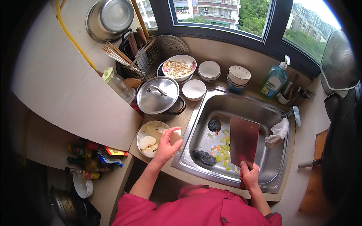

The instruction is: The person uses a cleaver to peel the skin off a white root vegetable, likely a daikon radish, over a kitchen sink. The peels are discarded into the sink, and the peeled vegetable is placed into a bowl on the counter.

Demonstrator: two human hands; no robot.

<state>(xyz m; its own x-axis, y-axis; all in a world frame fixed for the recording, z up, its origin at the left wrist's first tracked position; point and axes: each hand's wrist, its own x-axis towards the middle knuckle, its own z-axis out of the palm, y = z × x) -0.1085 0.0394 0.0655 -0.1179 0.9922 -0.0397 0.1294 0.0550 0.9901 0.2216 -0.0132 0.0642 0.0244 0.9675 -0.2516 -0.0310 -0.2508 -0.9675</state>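
My left hand (167,145) pinches a pale, peeled piece of fruit (176,136) between thumb and fingers, beside the sink's left rim. Just left of it, a patterned white bowl (139,138) holds more pale cut pieces (147,142), partly hidden by my fingers. My right hand (249,175) grips the handle of a broad cleaver (244,141), its blade pointing away from me over the stainless steel sink (265,175). Green and orange peelings (224,151) lie on the sink floor below, near a dark scouring pad (205,157) and a black drain strainer (214,125).
A lidded steel pot (158,94), a bowl of seeds or nuts (179,67) and white bowls (194,89) stand behind. A soap bottle (274,80) is by the window. A cloth (277,132) hangs near the faucet (296,115); a wok (339,147) is at right.
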